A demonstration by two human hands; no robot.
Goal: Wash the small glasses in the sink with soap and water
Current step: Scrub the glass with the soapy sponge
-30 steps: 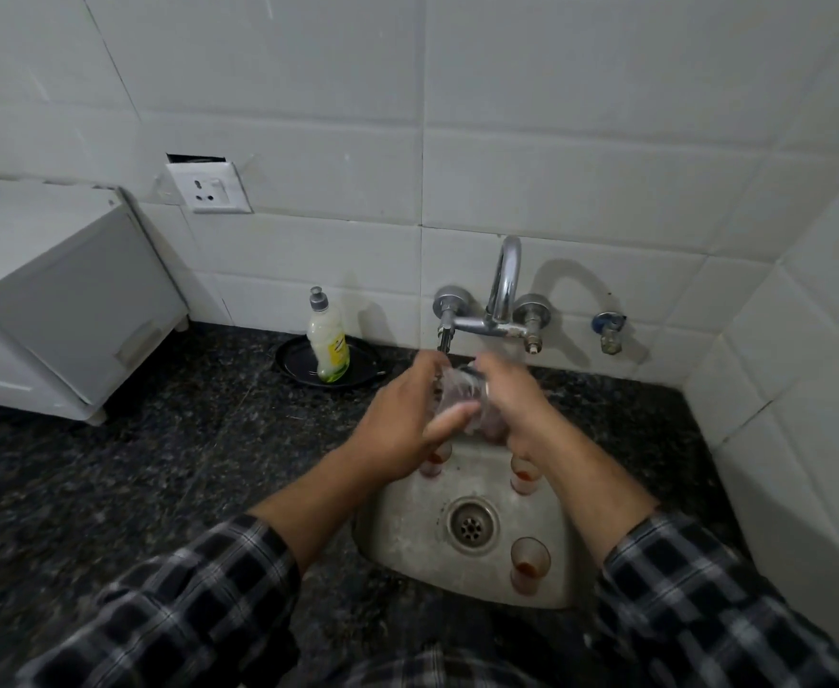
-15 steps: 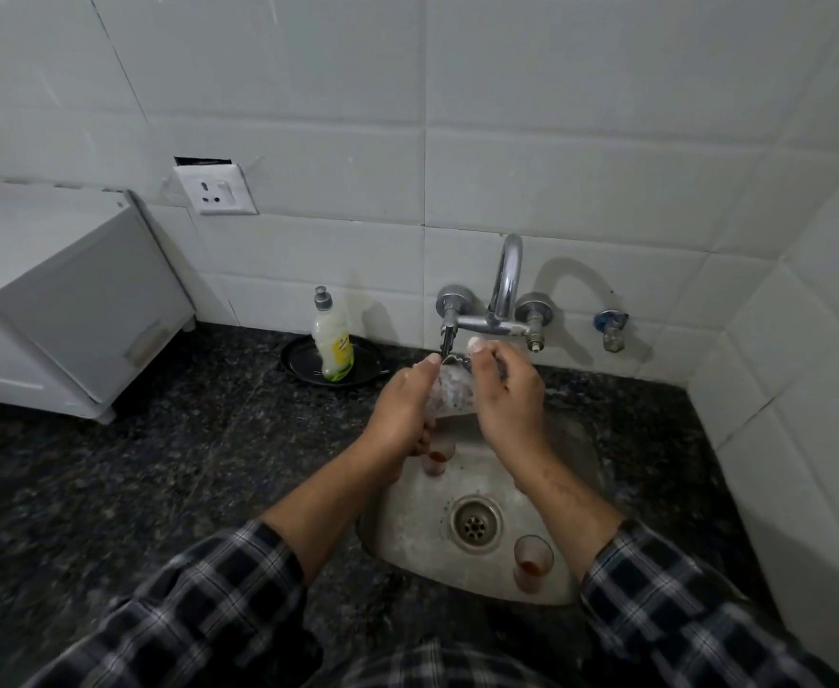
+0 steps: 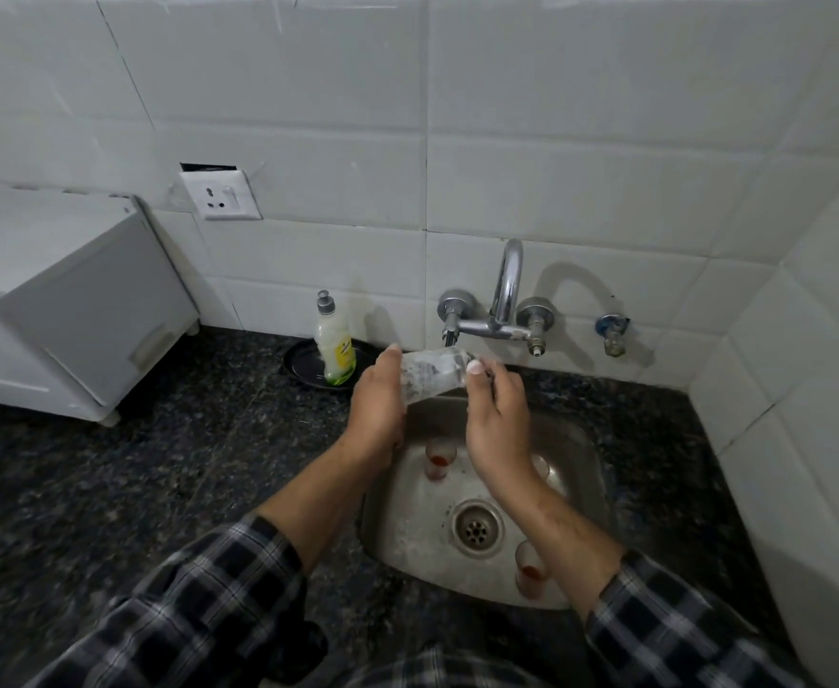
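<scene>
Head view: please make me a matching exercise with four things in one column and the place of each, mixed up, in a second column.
1 soapy glass
2 dish soap bottle
3 glass with red dregs
4 wall socket

a on the black dish
b standing in the sink
c between left hand and right hand
d on the tiled wall

Pairs: 1-c, 2-a, 3-b, 4-d

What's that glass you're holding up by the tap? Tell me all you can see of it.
The small glass is clear, its wall streaked with white suds. It lies nearly on its side, held above the back of the sink, just under the tap. The left hand grips one end and the right hand the other. Which end is the mouth I cannot tell.
</scene>
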